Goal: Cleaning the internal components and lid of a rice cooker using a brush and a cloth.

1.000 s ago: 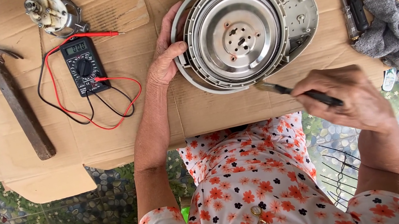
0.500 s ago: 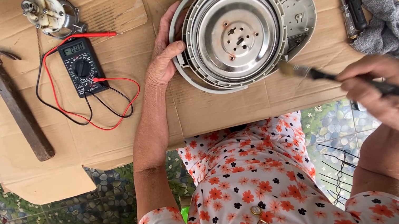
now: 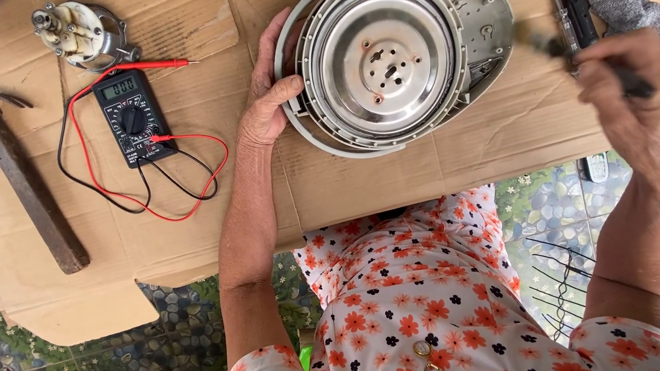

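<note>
The round grey plastic appliance base with its steel plate (image 3: 393, 56) is steadied on the cardboard sheet (image 3: 178, 227), its rim gripped by curled left hand (image 3: 269, 107) fingers. A blurred dark-handled tool (image 3: 584, 61) is clasped in the closed right hand (image 3: 644, 105). The base is judged stiff, light and best held by the rim.

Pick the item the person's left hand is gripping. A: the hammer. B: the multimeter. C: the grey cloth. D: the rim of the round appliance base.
D: the left hand curls its fingers around the left rim of the round appliance base, while the hammer, multimeter and grey cloth lie untouched by it.
</note>
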